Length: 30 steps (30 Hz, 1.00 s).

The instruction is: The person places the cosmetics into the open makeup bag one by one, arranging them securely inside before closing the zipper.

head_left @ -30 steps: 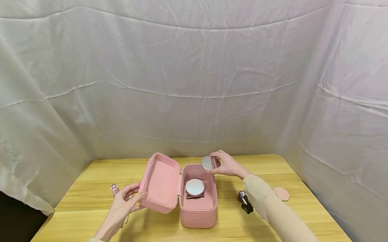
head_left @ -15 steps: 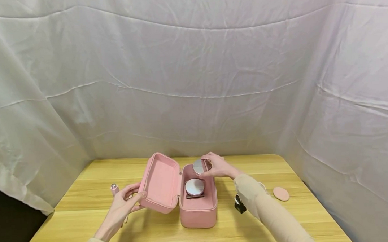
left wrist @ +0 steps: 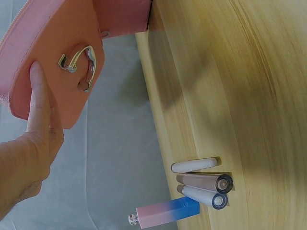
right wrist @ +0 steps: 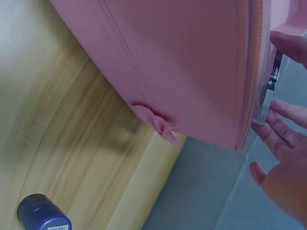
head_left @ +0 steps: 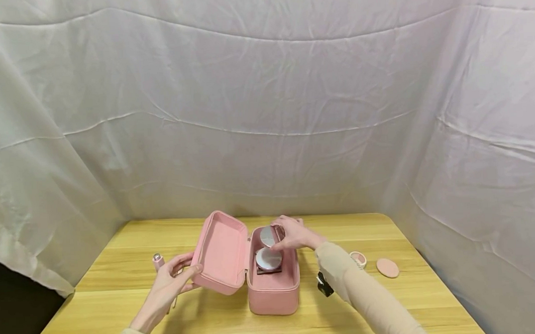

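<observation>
A pink cosmetic case (head_left: 275, 302) stands on the table with its lid (head_left: 222, 256) swung out to the left. My left hand (head_left: 167, 281) holds the lid's outer edge, thumb on the rim and fingers along its top face, near a gold handle (left wrist: 76, 64). Over the far part of the case, my right hand (head_left: 293, 234) pinches a round, mirror-like silver compact (head_left: 267, 237) between thumb and fingers. The right wrist view shows the compact edge-on at the case's rim. Inside the case, another round silver compact (head_left: 268, 259) lies on a flat dark-edged item.
Several cosmetic tubes (left wrist: 204, 182) and a pink-and-blue bottle (left wrist: 168, 213) are on the table left of the case. To the right are a black item (head_left: 324, 285), a dark blue cap-like cylinder (right wrist: 43, 213), a small round pan (head_left: 358, 259) and a pink puff (head_left: 387, 268).
My right hand has moved left and slightly down with the compact, from the case's right rim to over its inside. The left hand and lid have stayed put.
</observation>
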Each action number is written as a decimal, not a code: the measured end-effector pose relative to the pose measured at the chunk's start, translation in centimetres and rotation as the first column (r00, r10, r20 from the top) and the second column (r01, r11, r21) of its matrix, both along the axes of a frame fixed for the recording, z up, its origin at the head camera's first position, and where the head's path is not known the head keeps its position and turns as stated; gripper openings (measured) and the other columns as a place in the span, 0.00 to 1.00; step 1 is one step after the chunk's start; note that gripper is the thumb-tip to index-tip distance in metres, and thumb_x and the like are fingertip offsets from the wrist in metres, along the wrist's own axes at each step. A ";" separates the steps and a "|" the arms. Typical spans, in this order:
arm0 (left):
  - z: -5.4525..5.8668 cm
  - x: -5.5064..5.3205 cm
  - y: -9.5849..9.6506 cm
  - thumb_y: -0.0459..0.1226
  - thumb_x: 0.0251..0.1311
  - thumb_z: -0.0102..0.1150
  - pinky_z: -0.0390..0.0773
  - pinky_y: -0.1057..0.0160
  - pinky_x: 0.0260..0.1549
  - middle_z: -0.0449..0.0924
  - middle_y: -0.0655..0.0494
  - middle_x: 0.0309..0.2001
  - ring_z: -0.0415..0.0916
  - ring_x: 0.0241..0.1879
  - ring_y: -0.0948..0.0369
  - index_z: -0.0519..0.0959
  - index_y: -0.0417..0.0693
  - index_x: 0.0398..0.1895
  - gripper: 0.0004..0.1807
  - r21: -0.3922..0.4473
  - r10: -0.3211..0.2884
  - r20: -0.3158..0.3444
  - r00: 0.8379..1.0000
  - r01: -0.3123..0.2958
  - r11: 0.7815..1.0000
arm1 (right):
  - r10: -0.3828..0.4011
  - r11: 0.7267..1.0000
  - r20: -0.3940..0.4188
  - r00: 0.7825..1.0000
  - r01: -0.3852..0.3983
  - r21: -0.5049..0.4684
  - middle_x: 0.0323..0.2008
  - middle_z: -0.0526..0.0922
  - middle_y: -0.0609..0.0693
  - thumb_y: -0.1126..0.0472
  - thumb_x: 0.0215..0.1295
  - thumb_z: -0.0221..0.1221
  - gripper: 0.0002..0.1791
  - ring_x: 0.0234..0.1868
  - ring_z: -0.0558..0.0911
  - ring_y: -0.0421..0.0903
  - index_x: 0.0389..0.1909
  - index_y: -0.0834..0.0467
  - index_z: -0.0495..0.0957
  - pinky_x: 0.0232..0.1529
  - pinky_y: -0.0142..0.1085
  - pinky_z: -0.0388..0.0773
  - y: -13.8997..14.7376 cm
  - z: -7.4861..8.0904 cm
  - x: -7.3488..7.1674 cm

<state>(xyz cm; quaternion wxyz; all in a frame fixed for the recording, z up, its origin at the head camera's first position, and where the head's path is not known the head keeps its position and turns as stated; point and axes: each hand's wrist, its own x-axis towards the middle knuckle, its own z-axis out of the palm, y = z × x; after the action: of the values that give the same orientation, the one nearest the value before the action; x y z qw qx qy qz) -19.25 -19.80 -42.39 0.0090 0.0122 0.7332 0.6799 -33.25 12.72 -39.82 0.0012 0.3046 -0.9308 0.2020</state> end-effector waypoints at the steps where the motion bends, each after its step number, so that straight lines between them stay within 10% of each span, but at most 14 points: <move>1: 0.0 0.0 0.0 0.37 0.68 0.59 0.87 0.64 0.48 0.71 0.40 0.61 0.81 0.45 0.67 0.62 0.31 0.71 0.33 0.000 0.001 0.000 1.000 -0.001 1.000 | -0.004 1.000 0.005 1.000 0.004 0.004 0.58 0.79 0.59 0.53 0.48 0.75 0.39 0.58 0.78 0.56 0.61 0.63 0.76 0.60 0.56 0.65 -0.1 -0.1 0.0; 30: -0.1 0.0 0.1 0.35 0.67 0.60 0.88 0.62 0.47 0.70 0.36 0.62 0.82 0.44 0.67 0.62 0.31 0.71 0.33 0.010 0.017 -0.012 1.000 -0.017 1.000 | -0.029 0.999 -0.003 1.000 0.029 0.045 0.52 0.81 0.54 0.48 0.47 0.77 0.38 0.54 0.79 0.52 0.59 0.59 0.78 0.56 0.54 0.62 -1.4 -1.1 0.2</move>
<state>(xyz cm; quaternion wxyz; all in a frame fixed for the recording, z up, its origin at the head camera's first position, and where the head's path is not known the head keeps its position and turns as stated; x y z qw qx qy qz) -19.26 -19.68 -42.51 -0.0013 0.0100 0.7298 0.6836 -33.04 11.31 -40.94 -0.0017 0.2912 -0.9395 0.1804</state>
